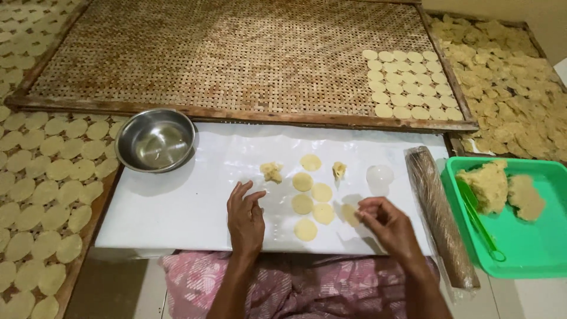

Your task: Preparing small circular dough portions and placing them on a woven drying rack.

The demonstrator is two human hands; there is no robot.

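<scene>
Right hand (pixel 387 227) pinches a thin dough disc (pixel 349 214) at its near-right edge on the white sheet (pixel 177 207); left hand (pixel 245 218) rests open, fingers spread, just left of the cut discs (pixel 313 204). Disc likely soft, light and tearable: best lifted by the rim, supported underneath.

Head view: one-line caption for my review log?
Right hand pinches a dough disc on a white board; left hand rests beside.

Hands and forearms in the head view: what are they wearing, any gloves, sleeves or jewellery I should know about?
Both the left hand and the right hand are bare: no gloves, and no rings, bracelets or watch that I can make out. The forearms are uncovered up to the bottom edge of the picture, with no sleeves in view. Below them lies a pink patterned cloth over the lap.
</scene>
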